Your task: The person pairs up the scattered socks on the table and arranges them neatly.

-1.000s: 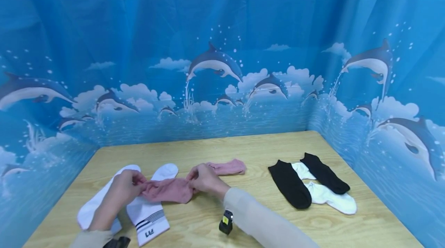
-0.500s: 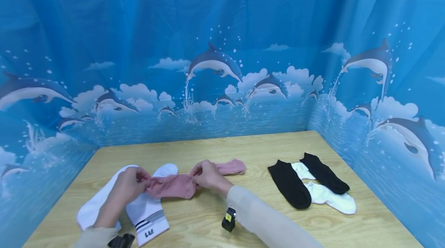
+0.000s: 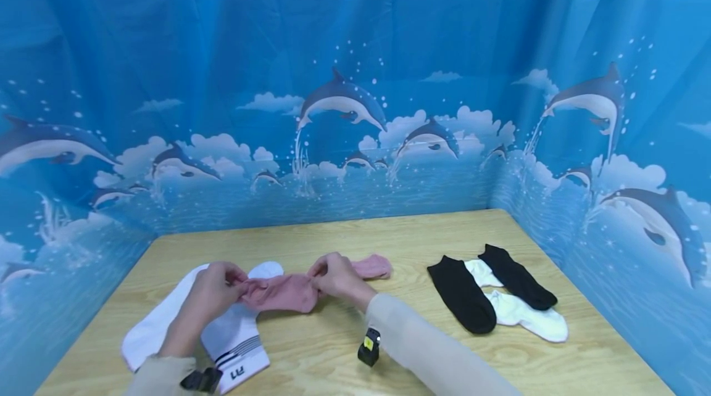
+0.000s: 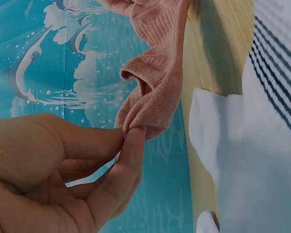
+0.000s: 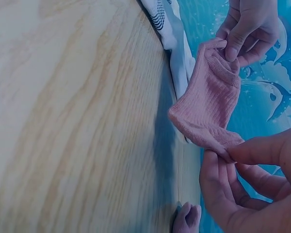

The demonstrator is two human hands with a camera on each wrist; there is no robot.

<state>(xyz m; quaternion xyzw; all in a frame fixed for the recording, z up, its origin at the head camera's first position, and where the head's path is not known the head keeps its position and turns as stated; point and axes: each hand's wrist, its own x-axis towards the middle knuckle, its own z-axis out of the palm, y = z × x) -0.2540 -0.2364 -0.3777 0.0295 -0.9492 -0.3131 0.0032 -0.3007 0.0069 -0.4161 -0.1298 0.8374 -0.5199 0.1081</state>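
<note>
A pink ribbed sock (image 3: 283, 292) is stretched sideways between both hands, held up over the table. My left hand (image 3: 213, 294) pinches one end between thumb and fingertips; the left wrist view shows the sock (image 4: 157, 87) folded at that grip. At the other end, my right hand (image 3: 339, 276) pinches the fabric, seen close in the right wrist view, where the sock (image 5: 211, 97) sags between the two grips. A second pink sock (image 3: 373, 266) lies on the table behind the right hand, partly hidden by it.
Two long white socks, one with dark stripes (image 3: 239, 346) and one plain in view (image 3: 152, 322), lie beneath and beside the left arm. On the right of the wooden table (image 3: 389, 322) are black socks (image 3: 463, 297) over white ones (image 3: 530, 316). A dolphin-print curtain (image 3: 355, 186) surrounds the table.
Both hands have shifted slightly to the right and up the table with the pink sock between them. The other socks lie where they were.
</note>
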